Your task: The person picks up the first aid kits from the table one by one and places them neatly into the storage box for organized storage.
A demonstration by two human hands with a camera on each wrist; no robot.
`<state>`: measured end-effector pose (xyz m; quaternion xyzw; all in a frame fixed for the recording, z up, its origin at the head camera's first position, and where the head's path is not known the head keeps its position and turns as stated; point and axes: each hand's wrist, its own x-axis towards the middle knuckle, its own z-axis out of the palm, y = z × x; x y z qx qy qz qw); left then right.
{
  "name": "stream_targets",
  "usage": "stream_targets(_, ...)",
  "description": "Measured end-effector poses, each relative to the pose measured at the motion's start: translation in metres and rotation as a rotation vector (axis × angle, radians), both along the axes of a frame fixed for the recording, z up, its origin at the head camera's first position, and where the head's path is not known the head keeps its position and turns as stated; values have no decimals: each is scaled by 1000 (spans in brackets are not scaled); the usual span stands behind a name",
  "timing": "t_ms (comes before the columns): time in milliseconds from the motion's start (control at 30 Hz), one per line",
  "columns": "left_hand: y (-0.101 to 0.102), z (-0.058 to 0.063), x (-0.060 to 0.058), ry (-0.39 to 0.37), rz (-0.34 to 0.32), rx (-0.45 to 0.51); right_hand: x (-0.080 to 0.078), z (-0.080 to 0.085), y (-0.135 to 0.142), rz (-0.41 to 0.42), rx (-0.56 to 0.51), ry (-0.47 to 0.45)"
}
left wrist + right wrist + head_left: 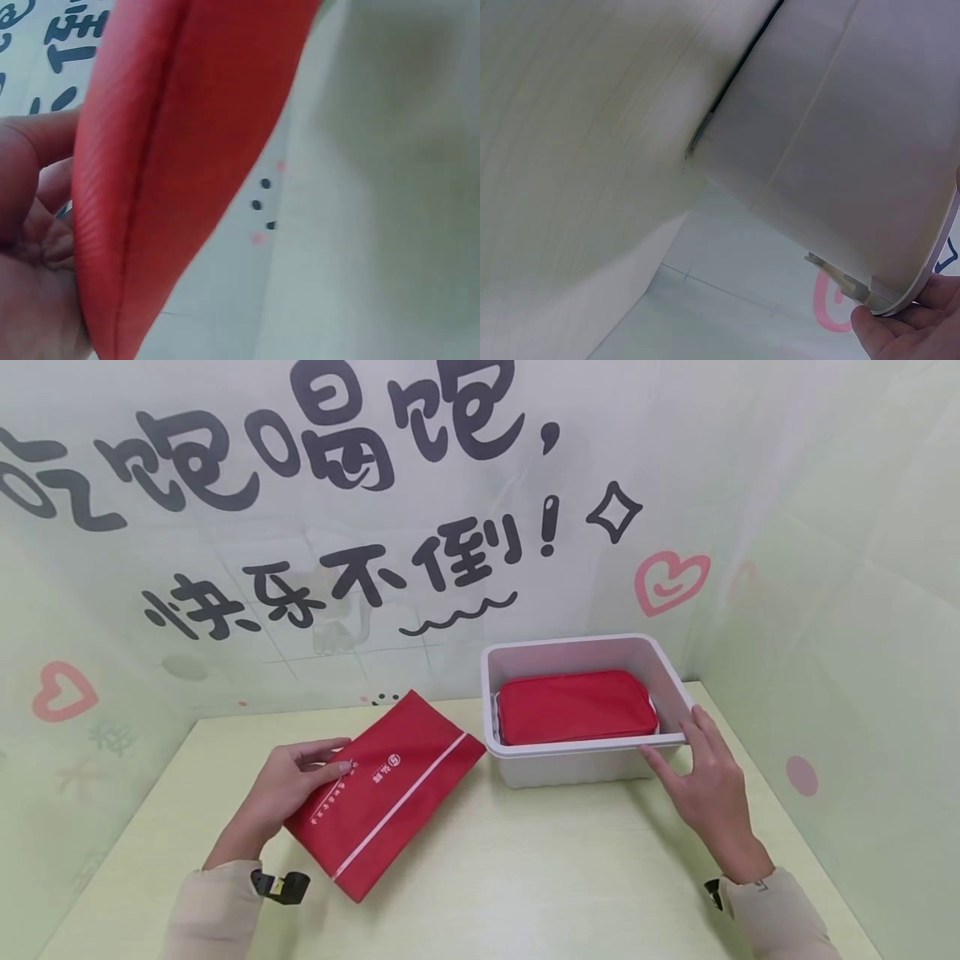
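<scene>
A flat red pouch (pixel 397 793) with a white stripe and white printed lettering hangs tilted above the table, left of centre. My left hand (pixel 288 785) grips its left edge, thumb on the printed face and fingers behind. Close up in the left wrist view, the red pouch (pixel 187 142) shows a seamed edge beside the fingers. A white plastic storage bin (pixel 577 768) stands on the table to the right. Inside it lies a red zipped-looking case (pixel 577 706), with something white under it, mostly hidden. My right hand (pixel 708 785) holds the bin's right front rim.
The pale wood-look table (pixel 510 877) runs back to a printed wall (pixel 420 677) with dark lettering and hearts. Another wall (pixel 847 693) rises on the right, near the bin and my right hand. The bin sits close to the back wall.
</scene>
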<state>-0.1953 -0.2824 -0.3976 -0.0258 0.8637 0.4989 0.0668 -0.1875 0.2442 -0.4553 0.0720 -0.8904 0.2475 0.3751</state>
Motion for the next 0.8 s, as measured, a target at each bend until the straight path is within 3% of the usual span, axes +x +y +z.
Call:
stream_targets(367,-3,39,-8,22,0,-13,0,-1,1,4,8,11)
stream_targets(800,-1,70,-22,71,-12,7,2,0,0,0,-8,-1)
